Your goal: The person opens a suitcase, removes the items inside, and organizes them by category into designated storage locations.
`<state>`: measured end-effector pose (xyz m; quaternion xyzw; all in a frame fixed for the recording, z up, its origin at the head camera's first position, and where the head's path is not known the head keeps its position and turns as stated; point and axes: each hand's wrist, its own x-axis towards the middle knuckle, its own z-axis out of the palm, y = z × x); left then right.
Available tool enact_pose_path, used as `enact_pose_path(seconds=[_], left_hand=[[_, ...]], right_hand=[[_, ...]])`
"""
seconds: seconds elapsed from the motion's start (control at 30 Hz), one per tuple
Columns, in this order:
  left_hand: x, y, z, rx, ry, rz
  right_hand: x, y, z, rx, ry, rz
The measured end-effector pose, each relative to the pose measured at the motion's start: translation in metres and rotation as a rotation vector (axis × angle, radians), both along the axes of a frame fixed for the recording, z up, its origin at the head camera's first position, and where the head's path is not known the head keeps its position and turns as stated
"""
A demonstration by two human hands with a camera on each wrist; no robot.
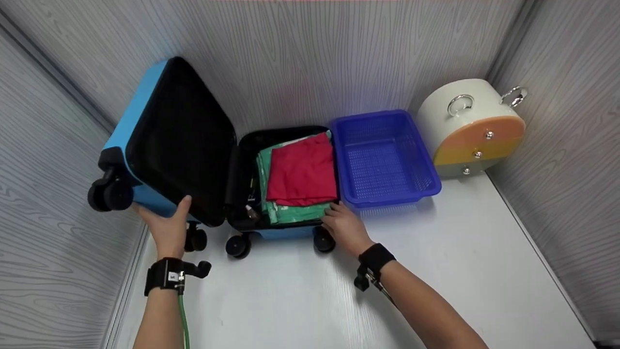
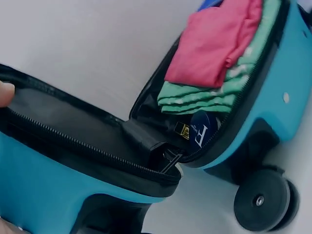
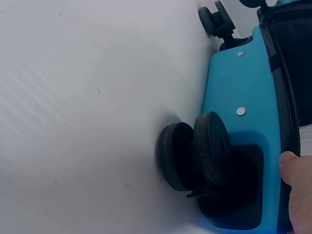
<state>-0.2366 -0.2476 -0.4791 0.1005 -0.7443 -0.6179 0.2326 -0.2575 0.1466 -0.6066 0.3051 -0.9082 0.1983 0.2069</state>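
A light-blue suitcase with a black lining lies spread apart on the white surface. Its lid [image 1: 184,140] leans up at the left, and my left hand [image 1: 167,228] grips the lid's near edge, thumb on the rim. In the base, a folded red cloth [image 1: 302,169] rests on folded green cloth [image 1: 300,213]. Beside them, the left wrist view shows a dark blue item with white lettering [image 2: 202,129] and a small black-and-yellow item [image 2: 182,130]. My right hand [image 1: 346,228] holds the base's near right corner, its thumb [image 3: 288,165] against the zip edge above a wheel.
A blue plastic basket [image 1: 356,198] stands against the base's right side. Farther right is a white rounded drawer box [image 1: 436,116] with coloured drawers and ring handles. Wood-grain panels [image 1: 300,63] enclose the back and sides. Black wheels [image 1: 237,246] stick out toward me.
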Motion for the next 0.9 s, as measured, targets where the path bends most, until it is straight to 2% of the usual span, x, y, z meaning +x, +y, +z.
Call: enact_pose_path(seconds=[0.13, 0.4, 0.53, 0.7, 0.9], left_hand=[[0.0, -0.013, -0.011, 0.13, -0.034, 0.023], [-0.002, -0.03, -0.036, 0.298, -0.135, 0.055], [-0.003, -0.036, -0.051, 0.417, -0.233, 0.073], [-0.002, -0.043, -0.07, 0.624, -0.321, 0.069], [-0.003, -0.048, -0.08, 0.92, -0.429, -0.001]], right_hand=[[0.004, -0.003, -0.001, -0.037, -0.041, -0.042], [0.008, -0.006, -0.001, -0.073, -0.077, -0.071], [0.009, -0.005, -0.002, -0.075, -0.09, -0.078], [0.01, -0.005, -0.004, -0.065, -0.104, -0.08], [0.007, -0.005, -0.004, -0.064, -0.097, -0.099]])
